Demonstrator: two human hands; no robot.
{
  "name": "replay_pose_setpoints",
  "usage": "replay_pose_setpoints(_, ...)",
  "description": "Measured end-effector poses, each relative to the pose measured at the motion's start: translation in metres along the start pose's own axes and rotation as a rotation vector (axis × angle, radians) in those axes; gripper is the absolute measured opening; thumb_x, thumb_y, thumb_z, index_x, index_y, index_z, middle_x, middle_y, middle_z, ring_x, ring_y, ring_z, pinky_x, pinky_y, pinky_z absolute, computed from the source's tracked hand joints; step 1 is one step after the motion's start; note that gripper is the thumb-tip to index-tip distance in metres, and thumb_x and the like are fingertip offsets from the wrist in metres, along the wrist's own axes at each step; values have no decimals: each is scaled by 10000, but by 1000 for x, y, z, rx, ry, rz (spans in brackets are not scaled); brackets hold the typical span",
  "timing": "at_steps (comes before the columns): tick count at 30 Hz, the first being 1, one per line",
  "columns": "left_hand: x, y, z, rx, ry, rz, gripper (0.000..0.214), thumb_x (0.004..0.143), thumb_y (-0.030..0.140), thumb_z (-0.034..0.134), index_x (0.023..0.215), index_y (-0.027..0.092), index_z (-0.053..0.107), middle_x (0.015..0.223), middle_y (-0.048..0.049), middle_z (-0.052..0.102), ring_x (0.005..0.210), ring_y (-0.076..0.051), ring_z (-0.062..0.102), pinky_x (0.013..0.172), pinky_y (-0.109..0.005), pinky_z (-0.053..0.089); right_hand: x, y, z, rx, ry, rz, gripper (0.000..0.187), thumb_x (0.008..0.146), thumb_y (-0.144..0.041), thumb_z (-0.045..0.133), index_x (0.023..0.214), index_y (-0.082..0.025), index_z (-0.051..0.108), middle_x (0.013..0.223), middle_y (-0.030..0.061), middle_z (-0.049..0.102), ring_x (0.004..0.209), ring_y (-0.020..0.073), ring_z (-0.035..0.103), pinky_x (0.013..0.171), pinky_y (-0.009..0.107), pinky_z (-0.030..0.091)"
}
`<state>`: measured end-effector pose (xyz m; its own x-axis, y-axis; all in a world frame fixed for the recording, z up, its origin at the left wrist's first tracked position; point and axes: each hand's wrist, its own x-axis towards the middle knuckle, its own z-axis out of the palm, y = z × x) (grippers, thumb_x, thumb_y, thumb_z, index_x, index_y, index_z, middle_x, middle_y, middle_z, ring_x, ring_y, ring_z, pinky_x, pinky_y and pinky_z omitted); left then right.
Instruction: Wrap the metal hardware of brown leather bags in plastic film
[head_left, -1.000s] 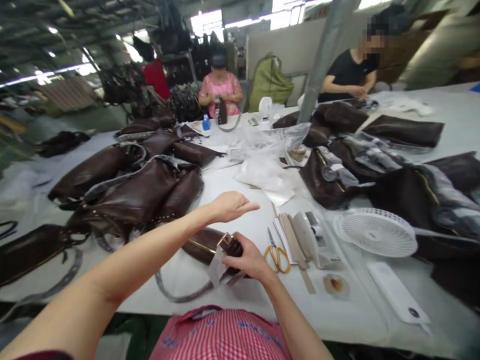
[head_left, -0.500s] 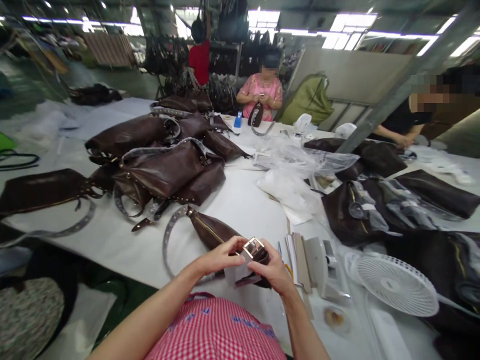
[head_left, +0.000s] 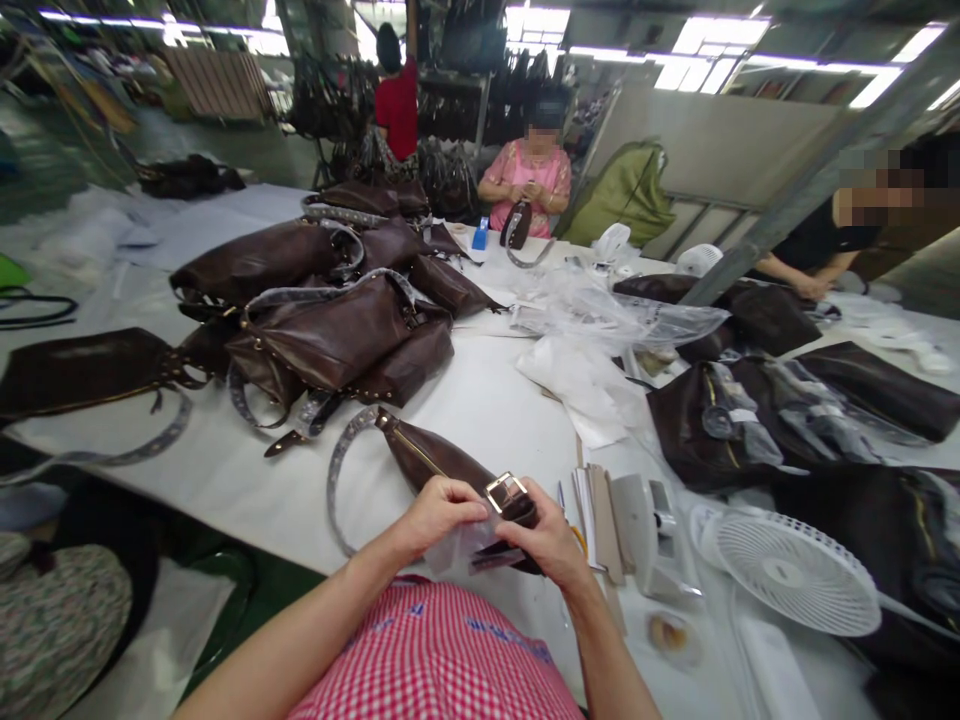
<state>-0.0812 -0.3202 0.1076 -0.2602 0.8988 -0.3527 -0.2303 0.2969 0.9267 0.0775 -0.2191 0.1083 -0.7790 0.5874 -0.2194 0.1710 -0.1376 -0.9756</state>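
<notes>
A dark brown leather bag (head_left: 424, 448) with a gold zip lies on the white table in front of me. Its strap (head_left: 335, 470), wrapped in clear film, loops out to the left. My right hand (head_left: 551, 540) grips the buckle end of a brown strap, with the square gold buckle (head_left: 507, 492) facing up between my hands. Thumb and fingers of my left hand (head_left: 442, 515) are pinched on a piece of clear plastic film (head_left: 454, 550) just left of the buckle. The strap's lower part is partly hidden by my right hand.
Brown bags (head_left: 330, 335) are heaped at the left, and more bags (head_left: 697, 420) lie at the right. A white fan (head_left: 795, 570) and cardboard strips (head_left: 604, 520) sit right of my hands. Loose plastic (head_left: 592, 385) covers the middle. Across the table works a person in pink (head_left: 525, 190).
My left hand has moved slightly left, off the buckle, drawing the clear film away from it. My right hand keeps its hold on the strap.
</notes>
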Motion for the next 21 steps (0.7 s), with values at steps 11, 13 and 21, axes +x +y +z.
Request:
replay_pose_setpoints(11, -8, 14, -10, 13, -63, -19, 171, 584, 260, 747, 580, 122, 647, 577, 12, 576, 582, -107, 461, 599, -235, 346, -7, -19, -16, -329, -73, -100, 453, 888, -384, 540, 1317, -236, 533, 1018, 45, 675, 638, 127, 588, 637, 269, 513)
replay_pose_setpoints(13, -8, 14, -12, 37, -73, -27, 163, 592, 260, 742, 597, 121, 657, 581, 8, 584, 580, -109, 462, 596, -238, 345, -9, -21, -20, -312, -119, -81, 452, 896, -398, 534, 1318, -238, 541, 895, 27, 679, 559, 115, 559, 549, 248, 490)
replay_pose_setpoints(21, -8, 19, -10, 48, -101, -81, 174, 593, 271, 730, 619, 117, 652, 577, 5, 580, 552, -103, 445, 554, -237, 313, -10, -20, -27, -330, -155, -127, 358, 893, -387, 556, 1195, -215, 639, 901, 41, 682, 590, 110, 574, 494, 206, 443)
